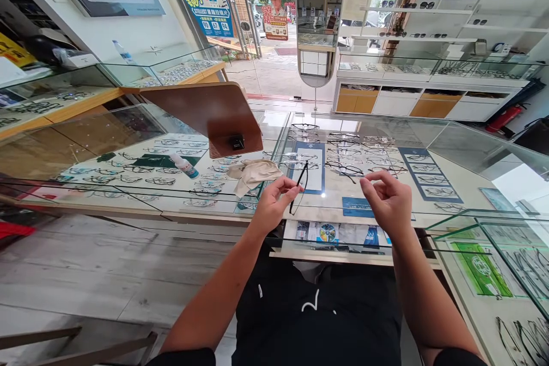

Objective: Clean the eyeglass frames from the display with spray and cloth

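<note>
My left hand (274,201) is closed in a pinch on one temple arm of a pair of thin black-framed glasses (338,169), held above the glass counter (240,211). The loose temple hangs down below my fingers. My right hand (386,199) pinches the other end of the frame, fingers curled together. A crumpled beige cleaning cloth (253,174) lies on the glass just left of my left hand. A small white spray bottle (183,164) lies further left.
A brown tilted stand (206,111) sits at the back of the counter. Rows of spectacle frames (369,151) lie inside the case. More glass cases stand left (64,91) and right (510,251). Shelves (429,8) line the far wall.
</note>
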Demonstrator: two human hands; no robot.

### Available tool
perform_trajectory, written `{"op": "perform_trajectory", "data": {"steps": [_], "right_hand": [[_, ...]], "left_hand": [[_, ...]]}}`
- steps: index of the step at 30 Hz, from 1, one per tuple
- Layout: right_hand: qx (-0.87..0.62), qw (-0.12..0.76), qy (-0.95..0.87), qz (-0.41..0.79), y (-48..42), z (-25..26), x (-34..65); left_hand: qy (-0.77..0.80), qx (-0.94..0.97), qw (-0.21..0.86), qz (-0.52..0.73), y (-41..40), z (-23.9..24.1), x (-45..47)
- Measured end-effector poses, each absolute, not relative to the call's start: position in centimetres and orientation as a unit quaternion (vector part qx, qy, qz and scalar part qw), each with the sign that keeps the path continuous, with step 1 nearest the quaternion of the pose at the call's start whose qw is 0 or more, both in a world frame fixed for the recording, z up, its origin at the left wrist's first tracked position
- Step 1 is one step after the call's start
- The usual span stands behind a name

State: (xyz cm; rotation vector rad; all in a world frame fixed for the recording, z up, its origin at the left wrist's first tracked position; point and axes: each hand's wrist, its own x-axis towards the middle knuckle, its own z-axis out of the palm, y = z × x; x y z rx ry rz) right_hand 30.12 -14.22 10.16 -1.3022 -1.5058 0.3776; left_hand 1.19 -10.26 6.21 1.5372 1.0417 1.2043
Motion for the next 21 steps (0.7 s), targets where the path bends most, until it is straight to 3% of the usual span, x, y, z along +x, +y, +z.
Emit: {"op": "perform_trajectory", "data": {"steps": [3, 11, 21], "right_hand": [[-0.514, 0.535, -0.639, 0.203, -14.8, 9.8, 29.5], [-0.474, 0.449, -0.665, 0.363, -14.4, 7.5, 25.6], [-0.474, 0.467, -0.620, 0.416, -13.6, 6.9, 24.1]], "left_hand": [[0.419, 0.615, 0.446, 0.497, -10.5, 6.4, 1.7], [0.381, 0.641, 0.447, 0.494, -12.3, 7.0, 4.2], [0.378, 0.655, 0.449, 0.476, -13.0, 5.5, 4.7]]}}
